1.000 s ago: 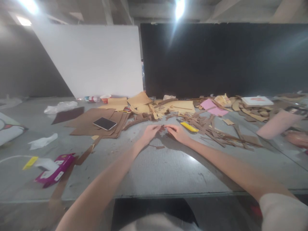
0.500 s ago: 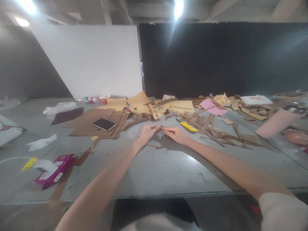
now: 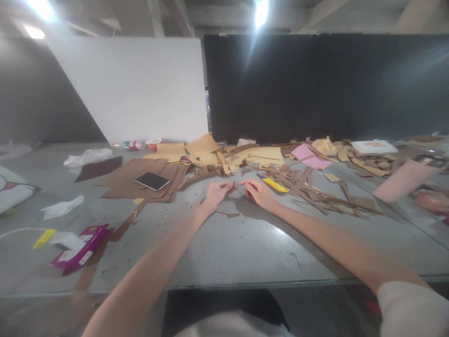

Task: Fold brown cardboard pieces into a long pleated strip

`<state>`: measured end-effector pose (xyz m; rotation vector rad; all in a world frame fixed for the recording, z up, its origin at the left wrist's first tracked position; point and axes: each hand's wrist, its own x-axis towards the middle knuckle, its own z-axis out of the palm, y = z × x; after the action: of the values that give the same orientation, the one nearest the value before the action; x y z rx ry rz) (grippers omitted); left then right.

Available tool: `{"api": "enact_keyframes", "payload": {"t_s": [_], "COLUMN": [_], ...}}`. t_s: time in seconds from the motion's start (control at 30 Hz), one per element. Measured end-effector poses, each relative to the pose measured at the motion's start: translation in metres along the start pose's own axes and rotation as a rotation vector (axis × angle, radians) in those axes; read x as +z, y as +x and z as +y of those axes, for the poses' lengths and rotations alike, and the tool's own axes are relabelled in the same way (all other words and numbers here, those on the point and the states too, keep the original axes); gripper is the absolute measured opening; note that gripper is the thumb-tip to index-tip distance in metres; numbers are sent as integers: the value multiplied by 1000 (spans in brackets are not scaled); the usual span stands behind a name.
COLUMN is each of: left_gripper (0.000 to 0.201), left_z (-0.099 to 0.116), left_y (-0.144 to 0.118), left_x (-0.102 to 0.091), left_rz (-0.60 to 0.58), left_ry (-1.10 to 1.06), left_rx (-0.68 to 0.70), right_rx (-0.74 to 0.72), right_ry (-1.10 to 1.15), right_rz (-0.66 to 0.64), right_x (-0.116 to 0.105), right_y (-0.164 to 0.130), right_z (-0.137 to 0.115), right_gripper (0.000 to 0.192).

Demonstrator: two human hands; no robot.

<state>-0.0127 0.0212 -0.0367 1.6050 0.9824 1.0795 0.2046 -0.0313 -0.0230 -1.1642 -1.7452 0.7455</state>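
A white panel (image 3: 140, 89) and a black panel (image 3: 315, 84) stand behind my grey table (image 3: 231, 257), with bright lamps overhead. I hold my two hands close together over the middle of it, fingertips facing each other with a narrow gap between them. My left hand (image 3: 217, 193) has its thumb and fingers drawn together at the tips; whatever may be pinched there is too small for me to tell. My right hand (image 3: 258, 193) reaches its curled fingers toward it, and I cannot tell whether they grip anything. The yellow cutter (image 3: 277, 185) lies just beside my right hand, next to a heap of brown strips (image 3: 303, 185). A small brown scrap (image 3: 232, 215) lies on the table nearer me. Off to my left, a phone (image 3: 152, 180) rests on brown sheets (image 3: 121, 191)
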Motion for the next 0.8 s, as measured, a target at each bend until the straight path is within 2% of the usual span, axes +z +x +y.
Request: {"api": "enact_keyframes", "payload": {"t_s": [0.17, 0.3, 0.6, 0.8], "left_gripper": [46, 46, 63, 64], "left_z": [0, 2, 3, 6], "left_y": [-1, -3, -2, -4], "left_x": [1, 2, 0, -1], "left_rz": [-26, -65, -143, -176], "left_ry": [58, 91, 238, 310], "left_rx": [19, 47, 133, 176], "right_rx": [18, -1, -38, -72], "right_ry": [-30, -100, -166, -200], "right_rz": [-57, -89, -153, -138], "right_x": [1, 1, 2, 5], "right_y": [2, 1, 1, 3], "right_z": [-4, -8, -6, 0], "right_gripper": [39, 46, 47, 44]}}
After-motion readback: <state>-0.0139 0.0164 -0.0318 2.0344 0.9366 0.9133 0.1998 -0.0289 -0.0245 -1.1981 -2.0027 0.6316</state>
